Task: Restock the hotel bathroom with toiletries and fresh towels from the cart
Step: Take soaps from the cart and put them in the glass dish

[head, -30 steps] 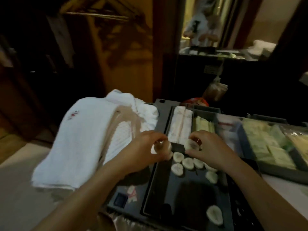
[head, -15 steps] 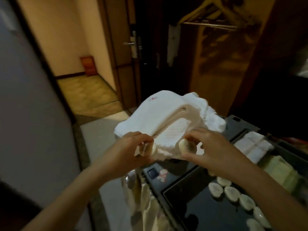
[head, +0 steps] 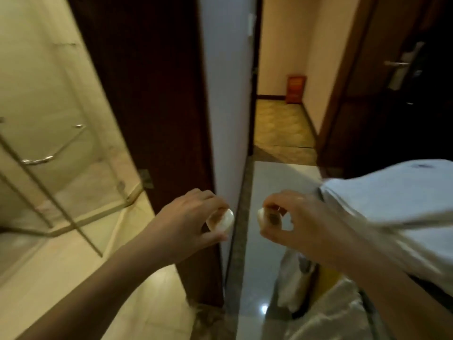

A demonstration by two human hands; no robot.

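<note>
A glass-walled shower enclosure (head: 61,143) is standing at far left beside a dark brown wooden door (head: 147,94) as the person's left hand (head: 186,224) is pinching a small round white toiletry puck (head: 221,220) between curled fingers and thumb. The right hand (head: 304,224) is gripping a second round white puck (head: 263,217) in mid-air, near the first but apart. Folded white towels (head: 392,200) are lying just beside the right wrist.

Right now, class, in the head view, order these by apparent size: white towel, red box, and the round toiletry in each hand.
1. white towel
2. left-hand toiletry and red box: alike; the box is farther, so unranked.
3. right-hand toiletry: smallest showing, but partly hidden.
</note>
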